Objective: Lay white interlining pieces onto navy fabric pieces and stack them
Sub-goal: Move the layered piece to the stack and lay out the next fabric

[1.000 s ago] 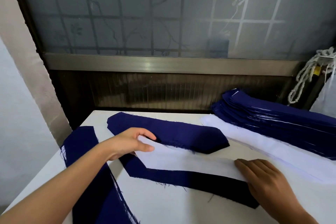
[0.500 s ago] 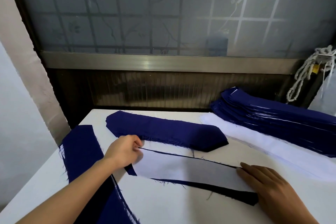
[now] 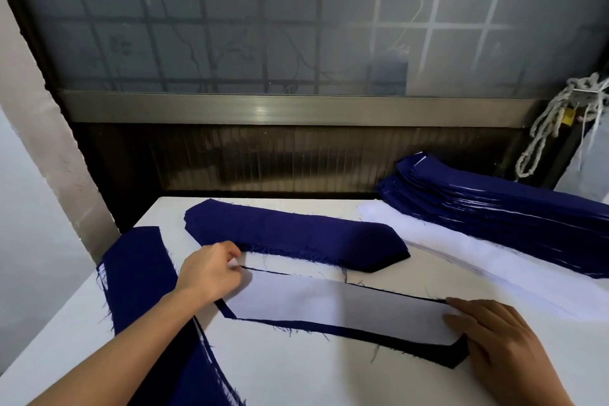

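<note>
A white interlining piece lies on a navy fabric piece in the middle of the white table; navy shows along its near edge and right tip. My left hand pinches the interlining's left end. My right hand rests flat with straight fingers on the right end of both pieces. A thick pile of navy pieces lies just behind.
A tall stack of navy pieces with white layers sits at the back right, on top of loose white interlining. Another navy stack runs along the table's left edge. A window wall stands behind; a knotted rope hangs at the right.
The interlining has been pulled down and settled flat onto the navy piece, covering more of it. My left hand closed from loosely open fingers to a pinch at the left end; my right hand stayed put.
</note>
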### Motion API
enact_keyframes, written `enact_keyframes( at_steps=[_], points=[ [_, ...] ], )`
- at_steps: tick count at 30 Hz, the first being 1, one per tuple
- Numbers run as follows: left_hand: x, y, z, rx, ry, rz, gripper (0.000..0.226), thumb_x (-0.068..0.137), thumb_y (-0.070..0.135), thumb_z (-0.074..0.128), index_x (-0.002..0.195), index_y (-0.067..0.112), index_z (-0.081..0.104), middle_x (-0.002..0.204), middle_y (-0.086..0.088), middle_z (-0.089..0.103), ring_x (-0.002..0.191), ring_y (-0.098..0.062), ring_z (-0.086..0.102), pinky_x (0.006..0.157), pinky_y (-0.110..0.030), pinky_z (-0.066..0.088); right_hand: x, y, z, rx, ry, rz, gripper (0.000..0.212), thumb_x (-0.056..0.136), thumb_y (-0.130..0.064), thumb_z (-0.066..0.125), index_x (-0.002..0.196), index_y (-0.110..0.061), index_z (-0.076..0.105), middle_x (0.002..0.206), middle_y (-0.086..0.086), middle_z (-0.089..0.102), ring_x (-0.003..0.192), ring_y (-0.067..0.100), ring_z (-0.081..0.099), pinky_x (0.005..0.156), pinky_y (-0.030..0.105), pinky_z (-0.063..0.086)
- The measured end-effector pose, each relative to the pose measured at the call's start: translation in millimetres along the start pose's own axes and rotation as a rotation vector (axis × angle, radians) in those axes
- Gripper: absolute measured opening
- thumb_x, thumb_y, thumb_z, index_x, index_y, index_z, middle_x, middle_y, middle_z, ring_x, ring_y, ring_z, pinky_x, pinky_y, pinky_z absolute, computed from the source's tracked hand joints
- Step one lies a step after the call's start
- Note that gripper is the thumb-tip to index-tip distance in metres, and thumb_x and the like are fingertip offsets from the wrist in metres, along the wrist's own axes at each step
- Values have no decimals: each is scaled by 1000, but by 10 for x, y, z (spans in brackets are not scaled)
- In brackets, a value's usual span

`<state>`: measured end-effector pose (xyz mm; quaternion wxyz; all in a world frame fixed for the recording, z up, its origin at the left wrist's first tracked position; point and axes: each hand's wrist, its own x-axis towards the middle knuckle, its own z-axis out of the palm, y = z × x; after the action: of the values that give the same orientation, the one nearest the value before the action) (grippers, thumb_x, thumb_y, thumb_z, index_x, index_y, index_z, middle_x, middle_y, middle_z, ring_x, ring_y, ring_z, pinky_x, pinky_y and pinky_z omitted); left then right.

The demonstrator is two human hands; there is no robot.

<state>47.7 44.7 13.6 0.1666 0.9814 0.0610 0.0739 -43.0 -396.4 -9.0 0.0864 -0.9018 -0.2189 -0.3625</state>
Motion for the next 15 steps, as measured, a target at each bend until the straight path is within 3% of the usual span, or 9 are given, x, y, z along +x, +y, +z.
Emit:
enact_keyframes(
  at_steps=[3,6,10,12,15],
  points=[
    [-41,-57,41,-65,-15,-14,36,88,20,57,123,28,60,114,12,69,99,-14,64,77,-28,52,-15,10,13,7,9,65,51,99,-30,35,82,-9,78,97,6,73,75,32,68,69,34,52],
    [-70,-93,62,-155,2,15,34,90,17,58,124,24,59,101,14,68,91,-12,63,77,-29,53,-40,8,-6,-3,12,130,27,85,-11,50,82,-11,77,100,4,71,76,28,69,63,34,58],
    [-89,-117,75,-302,24,10,33,92,11,60,125,15,60,86,12,66,83,-8,62,79,-27,53,-61,22,-5,4,-22,160,23,73,7,67,80,-13,77,102,5,71,76,27,69,63,36,59],
    [-104,-115,72,-270,19,16,35,92,12,60,127,15,59,87,11,65,84,-7,61,80,-27,53,-46,23,6,12,-37,145,22,70,5,65,75,-14,75,98,5,71,72,27,68,60,34,56],
    [-120,-74,68,-89,113,126,52,87,22,66,137,20,51,109,9,59,100,-11,55,87,-27,48,-26,21,11,31,-67,103,20,72,-8,55,70,-17,73,95,3,70,67,25,63,60,32,50]
  ],
)
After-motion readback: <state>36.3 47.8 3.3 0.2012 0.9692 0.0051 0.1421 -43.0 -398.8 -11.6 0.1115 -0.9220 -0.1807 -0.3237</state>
